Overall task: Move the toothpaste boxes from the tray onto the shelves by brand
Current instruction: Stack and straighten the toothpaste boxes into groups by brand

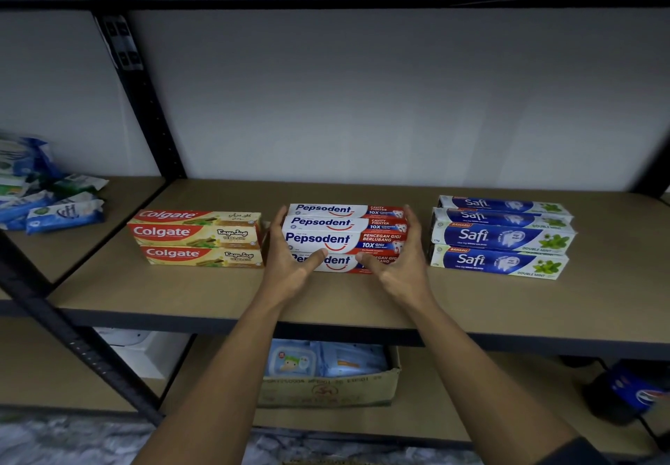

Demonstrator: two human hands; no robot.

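Note:
Three groups of toothpaste boxes stand on the brown shelf point(217, 294). Red-and-gold Colgate boxes point(197, 238) are stacked at the left. White-and-red Pepsodent boxes point(344, 236) sit in the middle. Blue Safi boxes point(502, 238) are at the right. My left hand point(290, 261) lies against the left end of the Pepsodent stack with straight fingers, thumb across the front of the lowest box. My right hand point(398, 261) mirrors it at the right end, fingers straight along the side. The tray is out of view.
A black upright post point(145, 102) divides this bay from the left one, where several blue and green packets point(47, 196) lie. On the shelf below stands a cardboard box point(326, 381) with blue packs. A dark object with a blue label point(627, 392) sits at the lower right.

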